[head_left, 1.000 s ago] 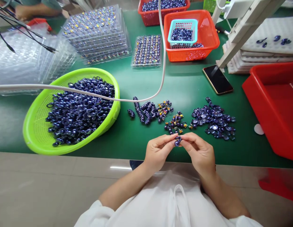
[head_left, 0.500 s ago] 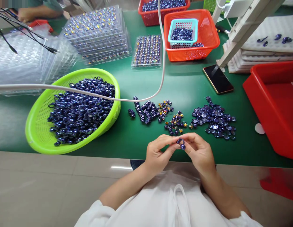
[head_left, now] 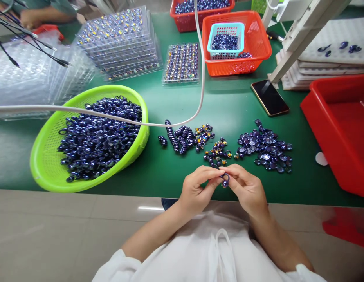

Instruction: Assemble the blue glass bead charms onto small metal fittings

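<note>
Both hands meet over the near edge of the green desk, to the right of the middle, and pinch one small dark blue ring between thumbs and fingers. The left hand grips it from the left and the right hand from the right, fingertips close together, with the ring's round shiny bead showing on the near side between the thumbs; the fingers hide part of the ring. Just beyond the fingertips lies a loose cluster of dark pieces with amber stones, and a bit farther and to the left a second such cluster. Left of that sit curving rows of dark rings. To the right of the clusters spreads a pile of flat dark stones. A lime green basket heaped with dark rings stands well to the left, and a white cable passes across it in view. On the right are a phone and a big red bin. At the far side, a filled clear tray lies between a stack of trays and an orange basket, which holds a turquoise basket
</note>
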Available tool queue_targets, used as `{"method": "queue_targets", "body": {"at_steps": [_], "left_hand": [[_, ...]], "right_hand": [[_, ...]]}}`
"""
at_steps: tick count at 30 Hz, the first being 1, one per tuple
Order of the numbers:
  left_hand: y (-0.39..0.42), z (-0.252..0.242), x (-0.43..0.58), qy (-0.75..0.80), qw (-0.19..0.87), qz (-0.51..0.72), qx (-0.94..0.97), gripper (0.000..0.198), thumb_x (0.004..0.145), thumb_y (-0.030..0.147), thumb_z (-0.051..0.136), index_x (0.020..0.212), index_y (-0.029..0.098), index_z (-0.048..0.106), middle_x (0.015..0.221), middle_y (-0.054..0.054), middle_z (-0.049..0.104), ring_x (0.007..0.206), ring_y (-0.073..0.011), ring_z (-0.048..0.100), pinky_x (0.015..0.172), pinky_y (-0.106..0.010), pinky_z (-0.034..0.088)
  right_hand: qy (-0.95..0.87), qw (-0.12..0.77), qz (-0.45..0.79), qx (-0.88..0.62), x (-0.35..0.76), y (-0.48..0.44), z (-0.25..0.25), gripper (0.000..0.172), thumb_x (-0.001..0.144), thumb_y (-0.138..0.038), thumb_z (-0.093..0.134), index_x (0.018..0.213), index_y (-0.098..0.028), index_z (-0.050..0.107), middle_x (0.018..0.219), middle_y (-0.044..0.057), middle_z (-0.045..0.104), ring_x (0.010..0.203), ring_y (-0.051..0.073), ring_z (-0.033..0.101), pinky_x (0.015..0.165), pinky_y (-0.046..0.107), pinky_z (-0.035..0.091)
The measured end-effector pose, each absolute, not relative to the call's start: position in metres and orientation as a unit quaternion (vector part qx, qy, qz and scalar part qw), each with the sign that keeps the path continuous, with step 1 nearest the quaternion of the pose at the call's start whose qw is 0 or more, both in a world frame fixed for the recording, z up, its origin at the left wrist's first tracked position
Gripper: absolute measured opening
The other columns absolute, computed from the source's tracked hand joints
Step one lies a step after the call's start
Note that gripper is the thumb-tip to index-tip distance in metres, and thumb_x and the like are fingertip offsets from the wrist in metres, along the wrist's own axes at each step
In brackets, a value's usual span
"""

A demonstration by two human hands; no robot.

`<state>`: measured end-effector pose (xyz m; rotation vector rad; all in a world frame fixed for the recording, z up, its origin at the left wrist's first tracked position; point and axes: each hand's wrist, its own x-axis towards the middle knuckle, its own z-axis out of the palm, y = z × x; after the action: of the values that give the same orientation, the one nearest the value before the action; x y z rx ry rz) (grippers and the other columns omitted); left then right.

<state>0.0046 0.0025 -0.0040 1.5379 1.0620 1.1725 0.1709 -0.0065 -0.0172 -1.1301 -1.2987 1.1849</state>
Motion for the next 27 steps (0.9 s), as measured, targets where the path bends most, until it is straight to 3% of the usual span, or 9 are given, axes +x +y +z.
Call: {"method": "queue_targets", "body": {"at_steps": [6,10,13,19,23,27], "left_hand": [[0.001,-0.001,0.003,0.469,0.446,0.453,0.613,0.027,0.086,0.022,0.073,0.112,0.019,0.066,0.098,-0.008,0.07,0.083,-0.0169,0.067,0.078,-0.029,0.057],[0.0,-0.002,0.005,0.483,0.453,0.432,0.612,0.016,0.084,0.024,0.074,0.098,0.018,0.069,0.09,-0.006,0.071,0.079,-0.0163,0.067,0.078,-0.028,0.056],[0.004,0.0,0.006,0.5,0.535,0.417,0.539,0.011,0.085,0.027,0.072,0.089,0.017,0.072,0.083,-0.006,0.073,0.076,-0.017,0.069,0.075,-0.028,0.056],[0.013,-0.002,0.003,0.436,0.761,0.368,0.307,0.026,0.073,0.034,0.084,0.08,0.012,0.072,0.067,-0.003,0.07,0.058,-0.0122,0.063,0.063,-0.025,0.052],[0.011,-0.005,0.002,0.418,0.792,0.348,0.276,0.027,0.073,0.032,0.085,0.081,0.011,0.071,0.073,-0.004,0.071,0.061,-0.011,0.063,0.064,-0.025,0.052],[0.009,-0.001,0.0,0.433,0.768,0.349,0.318,0.032,0.079,0.036,0.081,0.096,0.012,0.067,0.08,-0.004,0.068,0.067,-0.0127,0.065,0.068,-0.027,0.054]], "right_hand": [[-0.652,0.44,0.335,-0.519,0.181,-0.006,-0.015,0.018,0.092,-0.019,0.063,0.106,-0.026,0.072,0.098,0.003,0.076,0.082,0.016,0.072,0.073,0.028,0.06],[-0.729,0.428,0.196,-0.497,0.18,-0.005,-0.014,0.026,0.088,-0.011,0.063,0.11,-0.025,0.067,0.095,0.003,0.076,0.08,0.017,0.073,0.075,0.03,0.06],[-0.745,0.428,0.14,-0.491,0.177,-0.005,-0.013,0.03,0.086,-0.009,0.063,0.111,-0.025,0.065,0.094,0.005,0.074,0.081,0.019,0.072,0.075,0.033,0.061],[-0.757,0.433,0.173,-0.457,0.178,-0.005,-0.011,0.032,0.089,-0.013,0.065,0.118,-0.024,0.059,0.096,0.006,0.07,0.085,0.019,0.07,0.074,0.031,0.06],[-0.781,0.411,0.22,-0.416,0.182,-0.003,-0.011,0.025,0.093,-0.014,0.061,0.118,-0.021,0.059,0.096,0.007,0.071,0.087,0.018,0.068,0.076,0.031,0.058],[-0.802,0.394,0.185,-0.409,0.186,-0.001,-0.012,0.019,0.095,-0.012,0.058,0.114,-0.018,0.058,0.09,0.008,0.071,0.08,0.019,0.068,0.071,0.032,0.057]]}}
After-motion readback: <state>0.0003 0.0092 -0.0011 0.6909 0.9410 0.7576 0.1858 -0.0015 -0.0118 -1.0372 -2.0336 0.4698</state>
